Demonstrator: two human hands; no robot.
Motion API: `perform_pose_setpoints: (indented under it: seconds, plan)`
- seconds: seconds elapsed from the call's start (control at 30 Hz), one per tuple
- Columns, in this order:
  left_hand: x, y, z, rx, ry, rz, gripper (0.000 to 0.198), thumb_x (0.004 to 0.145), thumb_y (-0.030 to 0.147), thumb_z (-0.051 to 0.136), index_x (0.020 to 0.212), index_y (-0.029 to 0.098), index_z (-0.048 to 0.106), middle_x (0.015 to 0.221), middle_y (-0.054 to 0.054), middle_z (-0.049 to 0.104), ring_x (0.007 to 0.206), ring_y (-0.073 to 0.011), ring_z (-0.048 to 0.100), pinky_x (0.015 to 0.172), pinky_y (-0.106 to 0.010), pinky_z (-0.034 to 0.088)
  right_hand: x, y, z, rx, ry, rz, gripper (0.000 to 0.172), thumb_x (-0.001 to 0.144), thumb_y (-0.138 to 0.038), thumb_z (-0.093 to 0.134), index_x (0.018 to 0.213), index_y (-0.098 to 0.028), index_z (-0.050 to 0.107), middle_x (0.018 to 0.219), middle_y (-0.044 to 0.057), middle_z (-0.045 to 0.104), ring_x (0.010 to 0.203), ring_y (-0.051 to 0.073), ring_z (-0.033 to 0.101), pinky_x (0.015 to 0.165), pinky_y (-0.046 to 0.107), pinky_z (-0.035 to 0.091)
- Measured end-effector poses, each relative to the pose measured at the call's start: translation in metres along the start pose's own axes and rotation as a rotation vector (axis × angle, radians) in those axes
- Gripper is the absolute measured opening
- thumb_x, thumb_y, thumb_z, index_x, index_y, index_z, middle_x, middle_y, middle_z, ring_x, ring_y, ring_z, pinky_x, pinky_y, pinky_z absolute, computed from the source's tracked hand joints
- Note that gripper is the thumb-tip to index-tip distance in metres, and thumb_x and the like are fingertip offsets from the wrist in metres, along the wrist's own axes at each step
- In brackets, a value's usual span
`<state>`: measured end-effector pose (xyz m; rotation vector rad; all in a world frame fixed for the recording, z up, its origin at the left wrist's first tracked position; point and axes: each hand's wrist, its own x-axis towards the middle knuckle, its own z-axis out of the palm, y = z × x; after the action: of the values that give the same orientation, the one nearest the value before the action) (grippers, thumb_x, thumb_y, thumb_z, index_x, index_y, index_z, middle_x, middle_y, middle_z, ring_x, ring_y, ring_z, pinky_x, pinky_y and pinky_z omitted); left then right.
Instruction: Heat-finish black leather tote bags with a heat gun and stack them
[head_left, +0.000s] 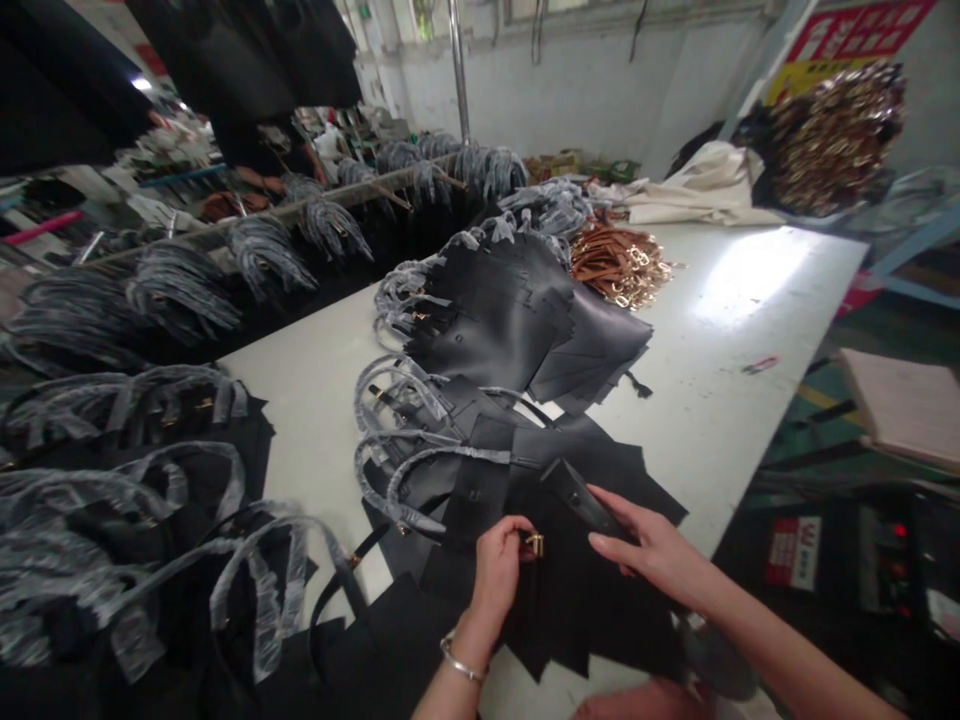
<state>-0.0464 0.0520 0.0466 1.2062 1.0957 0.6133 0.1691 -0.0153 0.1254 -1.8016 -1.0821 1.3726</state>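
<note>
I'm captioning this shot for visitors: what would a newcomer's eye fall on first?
Probably the glittering gold-brown heap at upper right, then the brown straps with gold clasps on the pale table. Near the bottom centre, the left hand has a gold buckle at its fingertips, and the right hand holds a black piece.

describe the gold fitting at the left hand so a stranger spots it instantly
On the white table, find the flat black pieces at bottom centre of the picture. Over them is the left hand, wearing a silver bracelet; the fitting is at its fingers. Unlike the gold fittings massed on the brown straps farther back, this one shows alone against black.
</note>
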Motion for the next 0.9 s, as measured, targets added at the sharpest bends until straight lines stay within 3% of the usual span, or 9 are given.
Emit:
perform_pose_setpoints:
  seconds: [0.13,0.27,0.4,0.5,0.63,0.7,0.77,0.9]
  plan:
    - [-0.006,-0.011,0.012,-0.259,0.050,-0.033,0.025,0.084,0.039,0.056,0.088,0.015,0.060,0.089,-0.008,0.066,0.075,-0.0168,0.064,0.067,-0.026,0.050,-0.013,0.008,0.012,0.044,-0.101,0.082,0.077,0.077,-0.045,0.064,0.142,-0.013,0.039,0.089,0.004,0.066,0.053,0.011,0.051,0.049,0.025,0.044]
    - [-0.008,-0.013,0.018,-0.446,0.020,0.042,0.036,0.078,0.025,0.067,0.106,0.020,0.045,0.107,-0.009,0.065,0.079,-0.0148,0.064,0.071,-0.026,0.049,-0.019,0.011,0.018,0.055,-0.210,0.131,0.076,0.077,-0.048,0.063,0.142,-0.015,0.039,0.081,0.002,0.065,0.049,0.010,0.051,0.046,0.024,0.041]
    - [-0.010,-0.017,0.018,-0.492,-0.027,0.019,0.056,0.078,0.020,0.066,0.124,0.024,0.035,0.118,-0.012,0.061,0.090,-0.0178,0.064,0.071,-0.027,0.049,-0.017,0.009,0.022,0.076,-0.304,0.196,0.075,0.077,-0.048,0.064,0.140,-0.016,0.041,0.071,-0.001,0.061,0.046,0.010,0.051,0.044,0.022,0.039]
    - [-0.011,-0.022,0.015,-0.532,-0.075,0.008,0.066,0.075,0.018,0.067,0.131,0.024,0.032,0.121,-0.012,0.060,0.100,-0.0203,0.061,0.076,-0.028,0.049,-0.010,0.004,0.030,0.111,-0.297,0.214,0.074,0.076,-0.048,0.064,0.139,-0.015,0.043,0.069,-0.002,0.058,0.045,0.010,0.051,0.044,0.023,0.040]
    - [-0.009,-0.022,0.014,-0.597,-0.027,-0.037,0.075,0.072,0.020,0.072,0.134,0.022,0.030,0.110,-0.010,0.063,0.090,-0.0180,0.064,0.081,-0.031,0.048,-0.001,-0.003,0.034,0.168,-0.165,0.166,0.074,0.075,-0.046,0.063,0.138,-0.014,0.042,0.068,-0.003,0.055,0.045,0.010,0.049,0.043,0.023,0.040]
    - [-0.009,-0.022,0.014,-0.600,0.011,-0.059,0.077,0.072,0.022,0.073,0.136,0.022,0.029,0.109,-0.010,0.063,0.087,-0.0173,0.065,0.083,-0.032,0.048,-0.001,-0.003,0.029,0.177,-0.167,0.159,0.072,0.077,-0.046,0.063,0.139,-0.016,0.042,0.069,-0.003,0.055,0.046,0.009,0.050,0.044,0.022,0.040]
    - [-0.008,-0.024,0.014,-0.570,0.007,-0.057,0.079,0.074,0.023,0.071,0.139,0.021,0.027,0.111,-0.011,0.063,0.091,-0.0181,0.064,0.085,-0.033,0.048,-0.003,-0.001,0.024,0.157,-0.251,0.194,0.070,0.078,-0.045,0.064,0.139,-0.018,0.043,0.069,-0.003,0.055,0.046,0.009,0.050,0.044,0.022,0.040]
    - [-0.009,-0.033,0.015,-0.338,-0.105,-0.010,0.076,0.081,0.013,0.057,0.144,0.021,0.017,0.115,-0.010,0.063,0.100,-0.0191,0.062,0.090,-0.035,0.047,-0.004,0.005,0.027,0.140,-0.336,0.230,0.067,0.077,-0.045,0.064,0.137,-0.020,0.046,0.067,-0.004,0.056,0.043,0.009,0.050,0.042,0.021,0.039]
